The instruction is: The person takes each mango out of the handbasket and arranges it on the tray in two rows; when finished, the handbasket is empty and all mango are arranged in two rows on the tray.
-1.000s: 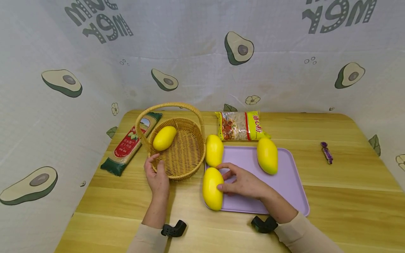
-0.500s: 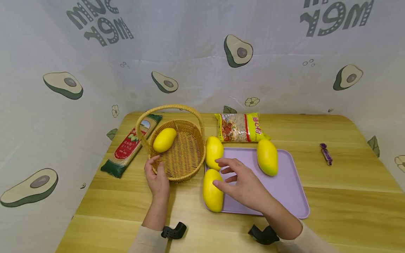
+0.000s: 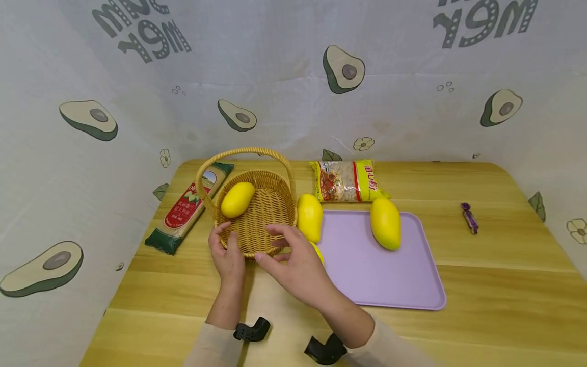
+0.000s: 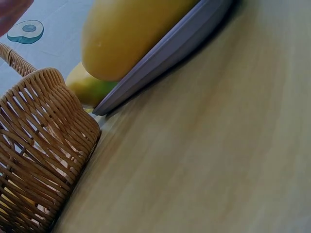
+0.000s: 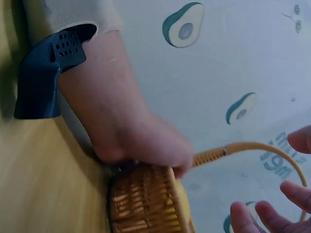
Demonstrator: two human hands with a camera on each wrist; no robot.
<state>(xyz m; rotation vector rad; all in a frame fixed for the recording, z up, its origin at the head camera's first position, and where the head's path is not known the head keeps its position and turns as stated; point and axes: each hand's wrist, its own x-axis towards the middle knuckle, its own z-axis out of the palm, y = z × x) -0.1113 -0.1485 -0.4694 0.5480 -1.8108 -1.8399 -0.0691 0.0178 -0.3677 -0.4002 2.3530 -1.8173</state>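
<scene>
My left hand [image 3: 229,262] holds the near left rim of a round wicker basket [image 3: 270,214] with a tall arched handle. One yellow mango [image 3: 237,200] lies inside, at the basket's left. My right hand [image 3: 298,265] hovers over the basket's near right rim, fingers spread and loosely bent, holding nothing. Behind that hand a second mango [image 3: 317,251] is mostly hidden. Another mango [image 3: 310,218] lies at the far left corner of the lilac tray [image 3: 380,280], and one more mango [image 3: 385,224] at its far edge. In the right wrist view, the left hand [image 5: 150,141] bends over the basket rim.
A green-and-red pasta packet [image 3: 183,211] lies left of the basket, partly behind it. Behind the tray lies a yellow-ended food packet [image 3: 344,181]. A purple-wrapped candy [image 3: 470,218] is on the table's right. Printed cloth [image 3: 284,76] hangs behind the table.
My right hand has let go of the near mango at the tray's left edge and moved left to the basket's near right rim. The left hand has stayed at the basket.
</scene>
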